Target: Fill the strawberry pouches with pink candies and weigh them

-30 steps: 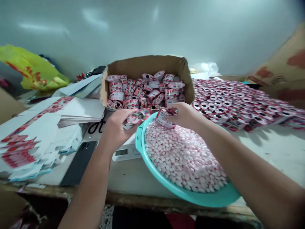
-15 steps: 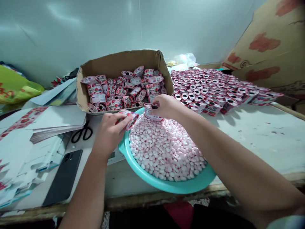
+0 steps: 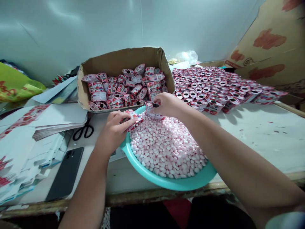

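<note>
A turquoise basin point(image 3: 152, 178) full of small pale-pink candies point(image 3: 164, 146) stands in front of me. Over its left rim, my left hand point(image 3: 116, 128) grips a small red-and-white strawberry-printed packet point(image 3: 130, 115), tilted on its side. At the basin's far edge, my right hand point(image 3: 166, 103) pinches another printed packet point(image 3: 153, 112) by its top, near a dark round opening. The lower part of that packet rests on or just above the candies. Behind both hands a cardboard box point(image 3: 114, 58) holds many similar packets point(image 3: 124, 89).
Rows of upright packets point(image 3: 205, 86) with round openings fill the back right. Flat white cardboard sheets point(image 3: 62, 117), black-handled scissors point(image 3: 83, 132) and a dark phone point(image 3: 65, 173) lie at left. A large carton point(image 3: 269, 57) stands at far right.
My left hand has moved slightly right, turning its packet so more of the printed face shows over the basin. The right hand stays at the far rim with its packet. The view has shifted slightly.
</note>
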The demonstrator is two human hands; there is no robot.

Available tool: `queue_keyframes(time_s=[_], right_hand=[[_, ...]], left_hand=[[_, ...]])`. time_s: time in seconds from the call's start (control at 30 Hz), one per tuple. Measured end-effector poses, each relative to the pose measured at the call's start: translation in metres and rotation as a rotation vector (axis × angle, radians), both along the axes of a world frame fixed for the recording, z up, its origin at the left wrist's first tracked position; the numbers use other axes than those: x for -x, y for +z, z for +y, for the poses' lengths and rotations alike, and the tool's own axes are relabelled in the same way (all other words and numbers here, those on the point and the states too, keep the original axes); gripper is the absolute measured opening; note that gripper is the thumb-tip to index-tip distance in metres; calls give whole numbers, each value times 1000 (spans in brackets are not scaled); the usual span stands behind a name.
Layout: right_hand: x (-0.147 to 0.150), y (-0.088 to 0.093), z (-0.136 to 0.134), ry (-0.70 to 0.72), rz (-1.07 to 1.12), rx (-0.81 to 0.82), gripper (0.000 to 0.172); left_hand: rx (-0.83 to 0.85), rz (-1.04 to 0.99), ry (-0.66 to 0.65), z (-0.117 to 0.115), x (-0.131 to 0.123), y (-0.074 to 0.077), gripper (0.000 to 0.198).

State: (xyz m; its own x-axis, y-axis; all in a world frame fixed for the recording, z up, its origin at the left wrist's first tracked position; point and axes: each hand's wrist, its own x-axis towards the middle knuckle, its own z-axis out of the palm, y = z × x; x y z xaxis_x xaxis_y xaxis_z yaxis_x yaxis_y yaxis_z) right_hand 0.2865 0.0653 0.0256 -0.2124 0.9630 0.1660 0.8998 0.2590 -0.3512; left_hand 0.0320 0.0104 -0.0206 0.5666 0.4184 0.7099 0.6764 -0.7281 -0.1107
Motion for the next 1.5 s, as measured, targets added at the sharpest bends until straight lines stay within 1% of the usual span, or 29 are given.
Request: queue_keyframes(time_s=[0.1,0.3,0.5,0.63,0.67,0.73,0.8,0.83,0.87,0.9,0.97,1.07,1.13,1.23,1.3,1.4,1.5], right_hand=[[0,-1,1,3,-2,9,37],[0,-3,2,-15,0,-16,45],[0,-5,5,-18,15,-7,40],[0,-8,7,-2,27,-19,40],[0,-8,6,15,38,-43,38],[3,-8,4,71,90,-148,36],[7,-8,1,176,180,-284,36],[10,-7,-1,235,231,-334,35],[13,-6,-4,294,277,-350,35],[15,-5,-6,348,315,-333,36],[20,-2,-13,420,351,-226,42],[25,3,-23,451,320,-61,50],[25,6,-26,476,315,-22,51],[21,5,-26,574,341,-4,53],[18,3,-23,619,348,-5,59],[15,-1,-19,663,359,-46,68],[15,-3,-17,721,358,-138,69]], left_hand=[[-31,1,26,0,-1,-2,37],[-111,-27,64,2,-1,-5,32],[-111,-155,-7,4,3,-5,38],[-180,-82,-32,4,2,-6,37],[-201,-83,-32,3,2,-6,37],[-226,-84,-23,3,1,-6,37],[-222,-67,-13,2,0,-7,36],[-219,-55,-11,1,0,-7,36],[-224,-47,-9,0,0,-7,36],[-229,-42,-8,-1,0,-7,38],[-237,-48,-12,-3,0,-8,41],[-225,-92,-24,-4,0,-10,43],[-204,-122,-22,-4,0,-10,42],[-146,-137,19,-4,0,-9,41],[-117,-140,36,-4,0,-8,40],[-161,-145,-17,-5,-1,-7,39],[-241,-127,-74,-7,-4,-6,42]])
